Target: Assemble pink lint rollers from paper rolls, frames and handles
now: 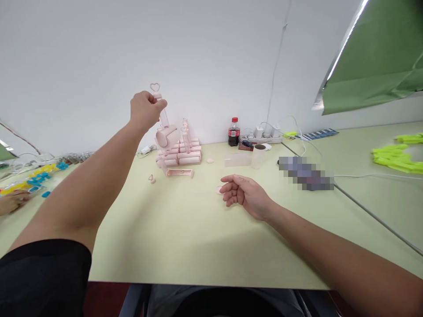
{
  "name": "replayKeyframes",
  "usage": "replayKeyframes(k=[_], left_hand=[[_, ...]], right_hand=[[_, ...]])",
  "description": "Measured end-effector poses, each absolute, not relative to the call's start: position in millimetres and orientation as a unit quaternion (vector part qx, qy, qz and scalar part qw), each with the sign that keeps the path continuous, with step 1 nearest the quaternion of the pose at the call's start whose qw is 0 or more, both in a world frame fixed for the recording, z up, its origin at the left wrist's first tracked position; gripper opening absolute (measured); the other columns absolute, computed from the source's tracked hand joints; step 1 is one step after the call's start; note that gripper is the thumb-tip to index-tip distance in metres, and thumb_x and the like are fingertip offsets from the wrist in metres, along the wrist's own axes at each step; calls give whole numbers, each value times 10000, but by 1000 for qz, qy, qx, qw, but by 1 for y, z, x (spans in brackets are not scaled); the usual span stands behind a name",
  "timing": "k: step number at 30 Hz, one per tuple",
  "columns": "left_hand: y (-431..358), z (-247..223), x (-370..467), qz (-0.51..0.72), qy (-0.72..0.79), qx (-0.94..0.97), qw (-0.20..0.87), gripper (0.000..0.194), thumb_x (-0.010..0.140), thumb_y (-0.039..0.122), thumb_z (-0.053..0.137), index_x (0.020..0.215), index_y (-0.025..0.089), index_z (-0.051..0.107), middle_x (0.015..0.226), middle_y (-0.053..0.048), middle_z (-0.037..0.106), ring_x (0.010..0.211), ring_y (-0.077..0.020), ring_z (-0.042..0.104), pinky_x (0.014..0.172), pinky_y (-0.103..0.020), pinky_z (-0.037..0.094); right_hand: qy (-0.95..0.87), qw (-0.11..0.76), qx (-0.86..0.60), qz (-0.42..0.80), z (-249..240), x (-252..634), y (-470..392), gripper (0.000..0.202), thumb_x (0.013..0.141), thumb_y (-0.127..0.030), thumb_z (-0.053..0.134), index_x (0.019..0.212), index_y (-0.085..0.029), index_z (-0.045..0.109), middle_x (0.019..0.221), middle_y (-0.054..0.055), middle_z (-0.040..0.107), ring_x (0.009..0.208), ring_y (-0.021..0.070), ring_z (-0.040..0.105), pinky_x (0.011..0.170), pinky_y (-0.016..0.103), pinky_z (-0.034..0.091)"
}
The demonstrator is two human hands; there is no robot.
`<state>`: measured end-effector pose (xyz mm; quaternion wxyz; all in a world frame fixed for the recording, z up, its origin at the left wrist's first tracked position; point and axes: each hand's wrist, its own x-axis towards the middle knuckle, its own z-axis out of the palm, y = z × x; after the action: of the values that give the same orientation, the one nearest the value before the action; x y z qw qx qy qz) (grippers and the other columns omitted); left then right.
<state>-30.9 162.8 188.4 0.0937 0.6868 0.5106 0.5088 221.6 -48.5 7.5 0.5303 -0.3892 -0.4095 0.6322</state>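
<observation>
My left hand (147, 108) is raised against the wall and pinches a clear pink tube (164, 118) by its cap, which carries a heart-shaped loop. Below it is a stack of pale pink cylindrical parts (190, 155), with a larger pink rounded piece (167, 137) on top and another heart-topped tube (187, 140) upright against the stack. In front lie a shallow pink tray-like part (180, 173) and a small heart-topped cap (152, 179). My right hand (243, 193) rests on the table, empty, its fingers loosely curled and apart, beside a small pink disc (218, 189) that it partly covers.
At the back stand a cola bottle (234, 133), a power strip (261, 139) with chargers and a roll of clear film or tape (258, 157). Cables and a blurred item (306, 174) lie right. Neon yellow pieces (396, 158) are far right. Another person's hand (13, 202) is far left.
</observation>
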Motion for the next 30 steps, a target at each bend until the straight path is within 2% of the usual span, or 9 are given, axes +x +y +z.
replayKeyframes(k=[3,7,10,13,17,20,23,27,30], left_hand=[[192,187,-28,442,579,681,78,277,714,342,757,705,197,522,705,-57,554,832,-249,555,745,-432,385],[226,178,-13,345,646,681,-11,300,640,371,775,762,175,584,955,-164,626,1045,-395,543,900,-545,341],[245,169,-5,307,662,681,-61,448,664,463,736,956,144,622,1195,-228,580,1220,-462,434,994,-601,254],[259,161,-3,280,678,677,-61,566,694,516,706,1075,109,607,1311,-280,501,1297,-502,348,1018,-617,194],[269,153,-3,299,682,665,-60,565,672,535,755,1010,106,609,1254,-247,536,1281,-463,336,1037,-589,149],[270,149,-4,368,649,665,-19,541,584,576,811,847,153,601,1019,-165,606,1269,-429,305,1026,-570,104],[266,149,-7,437,569,695,54,524,574,642,759,742,179,578,828,-105,579,1322,-403,232,981,-516,118],[248,161,-8,458,535,709,45,548,656,717,651,766,183,596,879,-108,552,1335,-381,206,961,-489,127],[215,169,-2,487,517,703,-35,455,699,628,721,857,212,624,1003,-125,545,1270,-385,288,993,-509,162]], right_hand=[[-419,526,-392,628,6,223,-48,289,885,-444,633,977,-177,692,852,76,732,656,160,659,570,283,562],[-426,527,-396,620,3,223,-48,320,852,-478,667,967,-180,697,852,71,726,656,155,652,569,282,558],[-431,523,-400,617,1,222,-48,346,829,-498,693,964,-180,699,848,63,721,650,150,646,570,288,558],[-435,512,-407,619,-1,221,-48,363,806,-507,717,956,-177,698,846,57,714,646,145,641,578,293,558],[-441,498,-419,618,-1,220,-49,356,799,-497,722,957,-180,694,851,53,706,653,143,638,589,298,558],[-446,491,-431,612,-1,219,-50,337,795,-479,724,953,-184,689,842,48,703,649,144,638,588,302,555],[-463,491,-440,593,-2,219,-48,326,788,-469,720,946,-186,690,837,49,703,650,149,637,583,307,549],[-493,537,-508,459,1,232,-39,252,773,-415,707,883,-189,687,784,50,696,625,153,597,562,296,506],[-466,597,-588,285,5,256,-24,187,775,-367,662,854,-198,667,792,40,663,676,167,584,643,320,501]])
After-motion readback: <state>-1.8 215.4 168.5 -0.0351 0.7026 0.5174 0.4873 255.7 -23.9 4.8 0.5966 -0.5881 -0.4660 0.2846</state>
